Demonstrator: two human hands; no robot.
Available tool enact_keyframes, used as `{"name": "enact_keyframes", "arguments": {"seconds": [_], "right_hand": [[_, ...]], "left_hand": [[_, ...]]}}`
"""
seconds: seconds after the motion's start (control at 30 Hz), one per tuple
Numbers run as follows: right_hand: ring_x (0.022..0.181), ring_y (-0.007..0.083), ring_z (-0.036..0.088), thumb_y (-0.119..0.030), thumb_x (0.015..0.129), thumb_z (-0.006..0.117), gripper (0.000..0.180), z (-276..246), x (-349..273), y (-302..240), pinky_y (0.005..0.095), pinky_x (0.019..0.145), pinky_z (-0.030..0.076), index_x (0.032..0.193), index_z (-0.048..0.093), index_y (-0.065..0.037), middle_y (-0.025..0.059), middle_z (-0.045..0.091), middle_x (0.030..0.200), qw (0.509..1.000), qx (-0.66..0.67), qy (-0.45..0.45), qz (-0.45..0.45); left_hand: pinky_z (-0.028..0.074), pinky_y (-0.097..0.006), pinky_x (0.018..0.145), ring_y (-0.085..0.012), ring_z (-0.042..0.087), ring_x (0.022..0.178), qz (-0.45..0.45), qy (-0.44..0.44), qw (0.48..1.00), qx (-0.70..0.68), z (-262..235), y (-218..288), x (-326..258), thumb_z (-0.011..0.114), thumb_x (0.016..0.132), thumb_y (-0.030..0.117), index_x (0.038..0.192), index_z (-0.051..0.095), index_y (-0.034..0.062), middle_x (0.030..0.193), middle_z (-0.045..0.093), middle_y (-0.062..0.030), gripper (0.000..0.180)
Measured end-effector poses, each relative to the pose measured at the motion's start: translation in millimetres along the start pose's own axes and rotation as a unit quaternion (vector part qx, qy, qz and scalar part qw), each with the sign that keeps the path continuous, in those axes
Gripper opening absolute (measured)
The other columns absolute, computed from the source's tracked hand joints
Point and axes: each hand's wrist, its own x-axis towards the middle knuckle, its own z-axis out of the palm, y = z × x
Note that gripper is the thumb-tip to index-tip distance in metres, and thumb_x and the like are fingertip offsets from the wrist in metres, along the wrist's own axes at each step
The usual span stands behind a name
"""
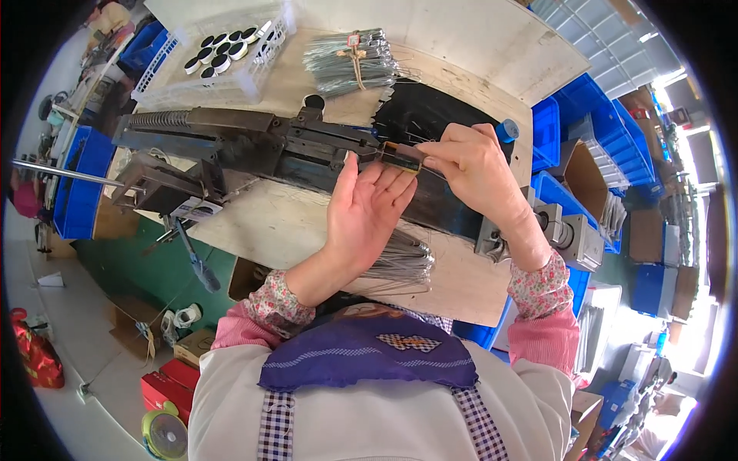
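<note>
A long dark metal bench machine runs across the worktable. At its middle sits a small dark rectangular block with orange-brown edges. My left hand is turned palm up with its fingers stretched out, the fingertips just under the block. At the block's right end my right hand is closed, thumb and forefinger pinched together; what lies between them is too small to make out. Below the machine, right of my left wrist, lies a bundle of thin metal wires. Whether the block is fixed to the machine, I cannot tell.
A clear plastic basket holds several black-and-white round pieces at the back left. Beside it lies a tied wire bundle. A metal rod juts out leftward. Blue bins and a grey machine fitting stand to the right.
</note>
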Motion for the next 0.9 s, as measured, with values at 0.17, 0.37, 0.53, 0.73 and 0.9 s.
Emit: {"name": "enact_keyframes", "arguments": {"seconds": [0.17, 0.37, 0.53, 0.73, 0.9], "right_hand": [[0.073, 0.0197, 0.057, -0.012, 0.077, 0.069, 0.015, -4, 0, -3, 0.0345, 0.081, 0.039, 0.092, 0.072, -0.013, 0.0019, 0.057, 0.074, 1.0, -0.014, -0.006, -0.004], [0.074, 0.0228, 0.06, -0.01, 0.083, 0.062, 0.015, 3, -3, -24, 0.0344, 0.068, 0.045, 0.098, 0.066, -0.008, 0.0067, 0.06, 0.08, 0.998, 0.026, 0.058, -0.021], [0.059, 0.027, 0.065, -0.008, 0.088, 0.055, 0.025, -14, -23, -40, 0.0342, 0.052, 0.051, 0.11, 0.059, 0.002, 0.0142, 0.062, 0.067, 0.993, -0.031, 0.061, 0.1], [0.053, 0.0254, 0.064, -0.003, 0.075, 0.056, 0.041, 1, -31, -50, 0.0337, 0.047, 0.05, 0.113, 0.057, 0.01, 0.0119, 0.062, 0.061, 0.969, -0.237, -0.056, 0.047], [0.05, 0.0253, 0.062, -0.004, 0.076, 0.057, 0.027, 9, -32, -39, 0.032, 0.043, 0.048, 0.101, 0.056, 0.008, 0.0105, 0.058, 0.057, 0.963, -0.267, -0.025, -0.007]], "left_hand": [[0.026, -0.04, 0.113, -0.0302, 0.042, 0.127, -0.001, 0.003, 1.0, -0.022, -1, -2, 0, 0.03, 0.098, 0.054, 0.126, 0.043, -0.0063, 0.128, 0.049, -0.0172, 0.068], [0.026, -0.042, 0.114, -0.0313, 0.043, 0.125, 0.003, -0.018, 0.998, -0.054, -7, -1, 0, 0.033, 0.098, 0.052, 0.115, 0.046, -0.0079, 0.124, 0.05, -0.0193, 0.064], [0.024, -0.043, 0.114, -0.0319, 0.041, 0.127, 0.003, -0.025, 0.997, -0.071, -14, 1, 1, 0.033, 0.098, 0.05, 0.115, 0.045, -0.0104, 0.126, 0.048, -0.021, 0.064], [0.033, -0.036, 0.105, -0.0233, 0.048, 0.115, -0.014, -0.028, 0.998, -0.058, -5, 7, 1, 0.038, 0.097, 0.05, 0.107, 0.051, -0.0031, 0.12, 0.054, -0.0147, 0.055], [0.036, -0.038, 0.102, -0.0256, 0.051, 0.113, -0.038, 0.02, 0.999, -0.004, 0, 15, 4, 0.046, 0.096, 0.04, 0.115, 0.05, -0.0044, 0.116, 0.057, -0.0149, 0.049]]}}
